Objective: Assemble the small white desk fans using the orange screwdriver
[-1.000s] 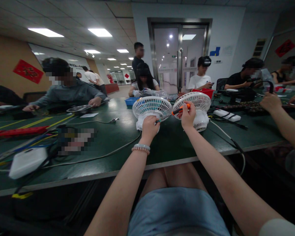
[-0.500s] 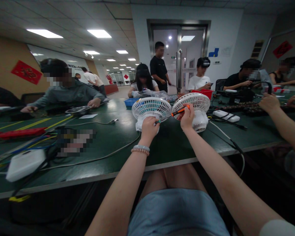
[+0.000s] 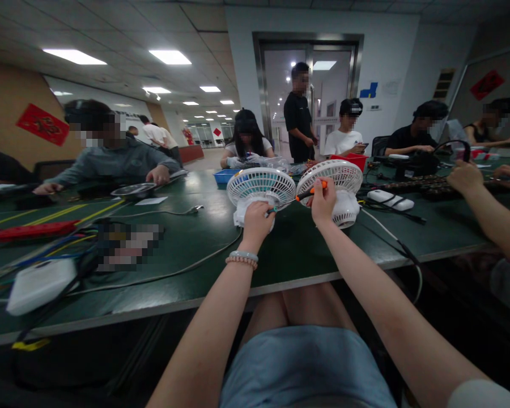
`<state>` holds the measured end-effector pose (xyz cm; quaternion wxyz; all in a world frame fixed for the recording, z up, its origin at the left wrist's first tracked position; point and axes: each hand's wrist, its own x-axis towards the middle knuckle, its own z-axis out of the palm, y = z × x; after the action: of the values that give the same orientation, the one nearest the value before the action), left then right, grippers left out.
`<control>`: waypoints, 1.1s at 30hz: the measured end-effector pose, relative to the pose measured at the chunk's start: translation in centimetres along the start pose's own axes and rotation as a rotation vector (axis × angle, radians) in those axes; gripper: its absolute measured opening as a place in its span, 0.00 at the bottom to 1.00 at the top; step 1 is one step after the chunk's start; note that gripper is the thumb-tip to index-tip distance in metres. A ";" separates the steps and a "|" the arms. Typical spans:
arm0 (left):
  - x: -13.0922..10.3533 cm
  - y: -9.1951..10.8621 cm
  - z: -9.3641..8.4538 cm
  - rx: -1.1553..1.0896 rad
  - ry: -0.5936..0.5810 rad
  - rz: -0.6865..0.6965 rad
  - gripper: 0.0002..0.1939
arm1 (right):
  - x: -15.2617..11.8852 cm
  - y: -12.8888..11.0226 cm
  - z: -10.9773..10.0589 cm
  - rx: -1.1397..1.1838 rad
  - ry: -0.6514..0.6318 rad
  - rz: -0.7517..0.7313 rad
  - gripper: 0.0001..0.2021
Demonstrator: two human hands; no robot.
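Two white fans stand side by side on the dark green table (image 3: 293, 249), their round grilles tilted upward, in front of the wearer. The left hand (image 3: 256, 221) is closed against the base of the left fan (image 3: 261, 184), fingers curled around a small teal-ended piece (image 3: 272, 209); most of that piece is covered by the palm, so its full shape cannot be told. The right hand (image 3: 323, 201) pinches an orange-and-black tool (image 3: 308, 194) in front of the right fan (image 3: 344, 174), its thumb and fingers hiding part of the handle. A thin shaft seems to run from the tool toward the left hand, though the view is too dim and small to be sure where its tip ends. The right fan's lower housing is partly covered by the right hand. Behind the fans, a blue tray (image 3: 226, 177) is partly masked by the left grille, and a red bin (image 3: 352, 161) shows only its upper part above the right one. To the right lies a white box (image 3: 390, 200) with a black cord across it. At far left, a pixelated patch (image 3: 130, 246) hides what lies beside a white case (image 3: 42, 286). Another person's hand (image 3: 465, 177) reaches in from the right, the body cut off by the frame.
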<state>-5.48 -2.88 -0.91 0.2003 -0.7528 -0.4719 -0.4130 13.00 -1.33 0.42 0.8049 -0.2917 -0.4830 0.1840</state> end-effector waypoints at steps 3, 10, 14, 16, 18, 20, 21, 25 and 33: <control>0.0 0.0 0.0 0.003 -0.001 -0.003 0.07 | 0.0 0.5 0.0 0.039 -0.016 0.025 0.12; 0.1 0.0 0.0 -0.010 0.005 -0.014 0.07 | 0.0 0.0 -0.2 0.029 -0.003 -0.004 0.11; 0.1 0.2 -0.1 -0.012 -0.008 -0.045 0.07 | 0.0 -0.4 -0.3 0.007 -0.011 0.000 0.10; 0.1 0.3 -0.2 -0.012 -0.011 -0.050 0.07 | 0.0 -0.3 -0.3 -0.026 0.013 -0.010 0.10; 0.1 0.3 -0.2 -0.014 -0.018 -0.044 0.07 | 0.0 -0.1 -0.3 -0.078 0.054 -0.037 0.09; 0.2 0.2 -0.2 -0.017 -0.019 -0.039 0.08 | 0.1 0.1 -0.3 -0.126 0.087 -0.071 0.09; 0.2 0.2 -0.2 -0.018 -0.017 -0.039 0.08 | 0.1 0.2 -0.3 -0.142 0.095 -0.085 0.09; 0.2 0.1 -0.1 -0.020 -0.012 -0.035 0.08 | 0.3 0.5 -0.2 -0.150 0.099 -0.093 0.10; 0.2 -0.1 0.0 -0.014 -0.015 -0.023 0.08 | 0.6 -0.4 0.0 -0.121 0.110 -0.130 0.11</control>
<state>-5.54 -2.68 -0.76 0.1865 -0.7517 -0.4793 -0.4128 13.31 -1.28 1.02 0.8213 -0.3176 -0.4662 0.0858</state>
